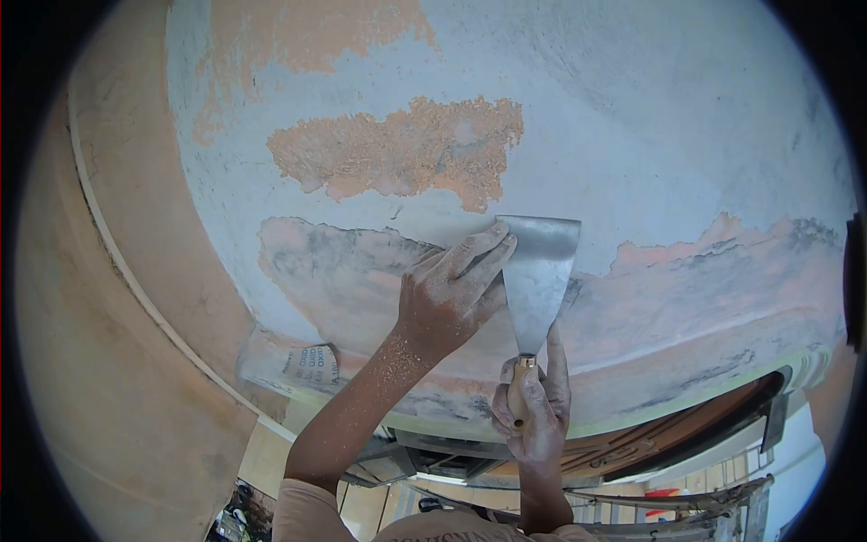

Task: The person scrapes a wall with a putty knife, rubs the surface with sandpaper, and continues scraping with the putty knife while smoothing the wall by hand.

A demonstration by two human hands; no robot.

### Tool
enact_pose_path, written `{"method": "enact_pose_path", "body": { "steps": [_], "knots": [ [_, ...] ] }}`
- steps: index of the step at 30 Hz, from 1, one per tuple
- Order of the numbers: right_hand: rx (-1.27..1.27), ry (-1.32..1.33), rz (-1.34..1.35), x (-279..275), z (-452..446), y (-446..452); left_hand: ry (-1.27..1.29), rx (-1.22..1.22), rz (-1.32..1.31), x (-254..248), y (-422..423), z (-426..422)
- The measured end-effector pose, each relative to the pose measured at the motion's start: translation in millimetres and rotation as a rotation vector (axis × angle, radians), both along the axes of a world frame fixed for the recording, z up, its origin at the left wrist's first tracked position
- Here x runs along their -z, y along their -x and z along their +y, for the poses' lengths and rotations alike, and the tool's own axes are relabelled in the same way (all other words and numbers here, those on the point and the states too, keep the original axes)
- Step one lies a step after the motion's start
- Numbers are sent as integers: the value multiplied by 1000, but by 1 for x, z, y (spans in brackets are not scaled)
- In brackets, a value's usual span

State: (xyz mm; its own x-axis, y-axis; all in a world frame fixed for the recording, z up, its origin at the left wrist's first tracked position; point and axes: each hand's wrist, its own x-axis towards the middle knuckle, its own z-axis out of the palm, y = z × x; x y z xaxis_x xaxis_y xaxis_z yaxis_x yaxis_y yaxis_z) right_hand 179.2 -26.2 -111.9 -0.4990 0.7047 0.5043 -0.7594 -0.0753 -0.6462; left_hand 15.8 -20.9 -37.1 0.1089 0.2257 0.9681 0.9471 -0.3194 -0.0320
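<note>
A wide metal putty knife (542, 271) with a wooden handle stands blade up against a patchy wall (632, 163). My right hand (536, 402) is wrapped round its handle, the fingers dusted white. Beside the blade's left edge is my left hand (459, 285), its fingers stretched toward the blade's upper corner and the fingertips at or very near the metal. White dust and crumbs cover my left hand and forearm. Above the hands, a rough peach patch (397, 149) shows through the pale surface coat.
A piece of printed sandpaper (312, 364) lies at the lower left by the wall's edge. A white strip (135, 280) curves down the left side. Below are a dark wooden arched frame (695, 429) and a red object (662, 494).
</note>
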Motion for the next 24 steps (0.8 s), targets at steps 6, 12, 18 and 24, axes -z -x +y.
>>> {"method": "enact_pose_path", "body": {
  "steps": [6,12,18,24],
  "knots": [
    [27,33,-17,-18,-4,7,-48,2,-48,-12,-3,-1],
    [-5,13,9,-26,-2,9,-62,15,-50,-13,3,1],
    [-23,10,5,-14,1,0,-52,2,-15,-5,2,3],
    [-23,20,14,-16,-1,0,-62,-7,-28,-7,2,2]
  ]
}}
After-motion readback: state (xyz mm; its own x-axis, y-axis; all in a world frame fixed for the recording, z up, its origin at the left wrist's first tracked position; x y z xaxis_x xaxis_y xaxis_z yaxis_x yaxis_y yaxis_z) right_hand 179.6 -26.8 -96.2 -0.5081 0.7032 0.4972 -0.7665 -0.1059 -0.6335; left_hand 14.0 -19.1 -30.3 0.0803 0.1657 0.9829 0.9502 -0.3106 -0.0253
